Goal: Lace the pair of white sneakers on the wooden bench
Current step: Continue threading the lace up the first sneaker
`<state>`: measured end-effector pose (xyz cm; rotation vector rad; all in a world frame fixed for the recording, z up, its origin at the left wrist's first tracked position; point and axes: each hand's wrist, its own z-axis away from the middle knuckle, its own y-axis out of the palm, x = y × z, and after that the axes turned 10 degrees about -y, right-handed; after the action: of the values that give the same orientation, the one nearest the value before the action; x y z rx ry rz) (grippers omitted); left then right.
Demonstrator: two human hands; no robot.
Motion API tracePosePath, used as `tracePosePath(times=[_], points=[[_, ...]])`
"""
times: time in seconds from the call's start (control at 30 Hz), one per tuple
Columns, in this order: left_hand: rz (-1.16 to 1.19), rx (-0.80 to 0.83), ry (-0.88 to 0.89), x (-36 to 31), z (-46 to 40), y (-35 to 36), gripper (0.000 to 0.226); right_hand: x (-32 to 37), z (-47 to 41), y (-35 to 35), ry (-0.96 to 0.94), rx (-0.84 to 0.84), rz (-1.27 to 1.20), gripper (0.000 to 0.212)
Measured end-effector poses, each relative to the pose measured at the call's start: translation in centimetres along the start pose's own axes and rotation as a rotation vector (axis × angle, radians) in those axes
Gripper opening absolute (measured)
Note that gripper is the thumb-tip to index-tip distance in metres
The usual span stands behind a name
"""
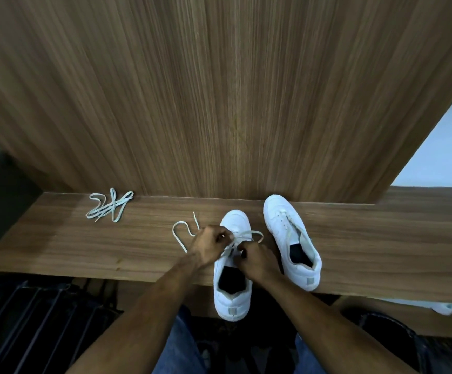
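White leather sneakers are sitting as a pair on the brown wooden counter, toes pointing at the wood-grain wall panel. Left to right: a loose white shoelace is lying bunched near the wall; the left hand is pinching the white lace being worked into the near sneaker; the right hand is gripping that lace over the eyelets; the far sneaker is standing just beside.

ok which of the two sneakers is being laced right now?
The left sneaker, nearer the bench's front edge: both hands, left hand and right hand, pinch its lace over the eyelets. The right sneaker stands untouched.
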<state>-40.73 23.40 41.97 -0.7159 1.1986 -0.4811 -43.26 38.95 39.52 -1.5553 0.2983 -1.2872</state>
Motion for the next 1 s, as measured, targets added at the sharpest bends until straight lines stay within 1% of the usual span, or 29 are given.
tracePosePath(times=[0.07,0.13,0.27,0.37,0.73,0.87,1.0], points=[[-0.019,0.007,-0.035,0.0,0.3,0.6,0.010,-0.4,-0.2,0.1,0.050,-0.030,-0.082,0.016],[-0.060,0.013,-0.042,0.0,0.5,1.2,0.010,-1.0,-0.5,0.1,0.090,-0.047,-0.178,0.023],[-0.169,-0.004,-0.083,0.0,0.8,2.0,0.017,-1.7,-1.0,0.3,0.116,-0.061,-0.299,0.019],[-0.227,-0.035,-0.132,-0.3,1.0,2.4,0.021,-2.2,-1.5,0.8,0.128,-0.064,-0.343,0.020],[-0.387,-0.059,-0.151,-1.1,0.8,2.7,0.023,-2.6,-1.6,0.7,0.205,-0.086,-0.524,0.021],[-0.413,-0.076,-0.149,-1.0,0.9,2.9,0.024,-2.7,-1.7,0.7,0.199,-0.077,-0.532,0.024],[-0.402,-0.082,-0.157,-1.0,1.0,3.3,0.025,-2.5,-1.4,0.6,0.217,-0.094,-0.604,0.022]])
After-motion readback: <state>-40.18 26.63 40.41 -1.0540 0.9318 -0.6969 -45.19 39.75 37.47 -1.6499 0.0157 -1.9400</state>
